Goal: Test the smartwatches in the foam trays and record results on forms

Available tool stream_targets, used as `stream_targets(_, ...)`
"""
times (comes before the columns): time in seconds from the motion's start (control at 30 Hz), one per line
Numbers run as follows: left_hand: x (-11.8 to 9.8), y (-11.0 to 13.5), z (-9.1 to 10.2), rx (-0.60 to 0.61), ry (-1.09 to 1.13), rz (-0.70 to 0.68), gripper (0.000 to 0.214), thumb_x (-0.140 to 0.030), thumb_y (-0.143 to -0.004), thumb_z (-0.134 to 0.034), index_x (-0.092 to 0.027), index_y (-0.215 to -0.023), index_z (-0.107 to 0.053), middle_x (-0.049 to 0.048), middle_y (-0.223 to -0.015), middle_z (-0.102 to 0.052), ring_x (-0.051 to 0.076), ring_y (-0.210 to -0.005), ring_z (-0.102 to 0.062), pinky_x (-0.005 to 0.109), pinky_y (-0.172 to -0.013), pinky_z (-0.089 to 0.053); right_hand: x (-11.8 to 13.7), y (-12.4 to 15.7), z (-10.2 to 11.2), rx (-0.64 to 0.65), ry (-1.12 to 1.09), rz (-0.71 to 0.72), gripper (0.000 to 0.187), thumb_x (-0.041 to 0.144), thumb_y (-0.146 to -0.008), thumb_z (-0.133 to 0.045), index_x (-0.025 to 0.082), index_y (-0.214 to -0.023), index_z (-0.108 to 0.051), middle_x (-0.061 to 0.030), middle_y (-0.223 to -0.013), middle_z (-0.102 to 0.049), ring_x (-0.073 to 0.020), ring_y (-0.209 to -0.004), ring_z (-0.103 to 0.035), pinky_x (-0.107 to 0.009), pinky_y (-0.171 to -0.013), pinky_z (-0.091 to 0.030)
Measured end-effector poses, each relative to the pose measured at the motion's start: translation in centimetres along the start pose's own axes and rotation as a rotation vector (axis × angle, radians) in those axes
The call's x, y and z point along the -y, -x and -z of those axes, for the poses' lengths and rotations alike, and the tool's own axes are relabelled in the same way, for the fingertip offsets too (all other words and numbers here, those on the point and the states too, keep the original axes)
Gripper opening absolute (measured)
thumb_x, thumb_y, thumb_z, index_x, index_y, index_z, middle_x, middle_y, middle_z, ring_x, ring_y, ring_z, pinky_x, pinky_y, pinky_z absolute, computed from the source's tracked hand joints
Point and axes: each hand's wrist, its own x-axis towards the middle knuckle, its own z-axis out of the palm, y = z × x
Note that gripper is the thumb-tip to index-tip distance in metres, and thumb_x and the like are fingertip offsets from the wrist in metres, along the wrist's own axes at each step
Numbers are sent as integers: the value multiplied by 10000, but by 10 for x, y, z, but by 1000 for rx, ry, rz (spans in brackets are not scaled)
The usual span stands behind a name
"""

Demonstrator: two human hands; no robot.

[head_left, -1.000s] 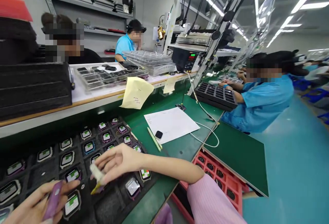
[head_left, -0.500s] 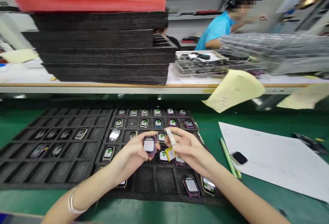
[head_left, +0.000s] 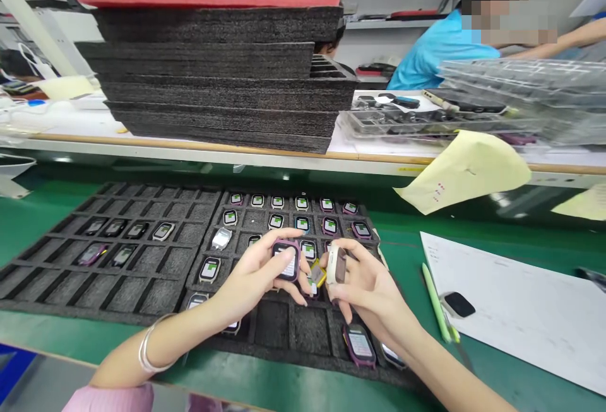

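Observation:
My left hand (head_left: 255,270) grips a purple-framed smartwatch body (head_left: 283,249) with a lit screen, its thumb lying across the glass. In my right hand (head_left: 369,276) a cream watch case (head_left: 332,265) is pinched and tilted nearly edge-on. Close to its left side is a yellow battery pack (head_left: 318,273); whether it is attached to the case is unclear. Both hands are above a black foam tray (head_left: 271,323) whose compartments hold several strapless watches with lit screens. Near my right wrist a purple watch (head_left: 360,346) lies in a front compartment.
Another foam tray (head_left: 154,292) on the left holds several dark watches. A green pen (head_left: 434,298) and a dark-faced watch (head_left: 459,304) lie by white paper (head_left: 516,317). Stacked foam trays (head_left: 218,93) stand on the shelf; behind it is a person in blue (head_left: 423,52).
The camera view has shifted. My left thumb has moved onto the purple watch's screen. My right hand has turned the cream case, showing more of its dark side, and the hands are farther apart.

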Motion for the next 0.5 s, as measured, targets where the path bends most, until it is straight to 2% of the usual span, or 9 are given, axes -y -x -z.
stream_targets(0.13,-2,2,0,3,56,3,345,-273,-912,-521,-188,-1246,-517,67,-906,-626,193,-769,-655,343,-666,-572,1,6,-2,34,8,-46,483,180,-723,-777,247,-1108,-494,-58,-1024,-649,-74,-519,-554,-126,-327,-418)
stream_targets(0.27,-5,5,-2,-3,123,18,417,-261,-871,-540,-188,-1281,-508,99,-984,-655,231,-849,-661,401,-755,-551,1,9,3,79,81,19,560,190,-762,-742,226,-1252,-473,-81,-980,-663,-134,-608,-610,-185,-398,-486)
stream_targets(0.37,-6,8,-4,-51,84,24,462,-245,-836,-583,-204,-1291,-509,101,-1012,-656,243,-886,-654,406,-782,-535,1,12,2,38,155,92,496,246,-827,-676,205,-1282,-482,-76,-905,-676,-163,-617,-633,-220,-422,-497)
stream_targets(0.5,-6,12,-6,-85,43,53,468,-248,-838,-580,-203,-1297,-500,103,-1025,-648,240,-892,-644,398,-787,-530,4,15,-6,-70,269,159,315,329,-869,-637,186,-1138,-556,-53,-798,-686,-136,-500,-614,-200,-384,-420)
